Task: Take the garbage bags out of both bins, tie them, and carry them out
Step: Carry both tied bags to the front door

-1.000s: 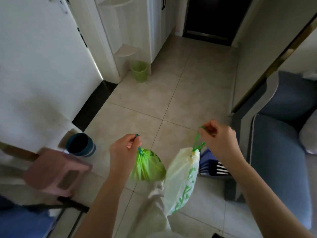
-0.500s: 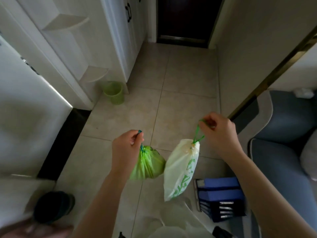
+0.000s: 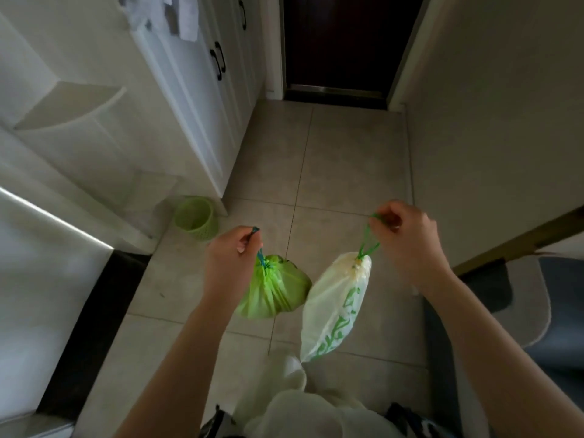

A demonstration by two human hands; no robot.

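Bags tied and lifted, a person heads down a tiled hallway: the left hand (image 3: 232, 260) is pinched shut on the drawstring of a green bag (image 3: 278, 287) at frame centre, the right hand (image 3: 407, 245) closed on the string loop of a white bag (image 3: 335, 306) just beside it. Both hang clear of the floor (image 3: 347, 159). An unlined green bin (image 3: 196, 222) stands centre left. Carrying-out appears under way; next comes reaching the dark door (image 3: 344, 42) at top centre, which likely needs a freed hand.
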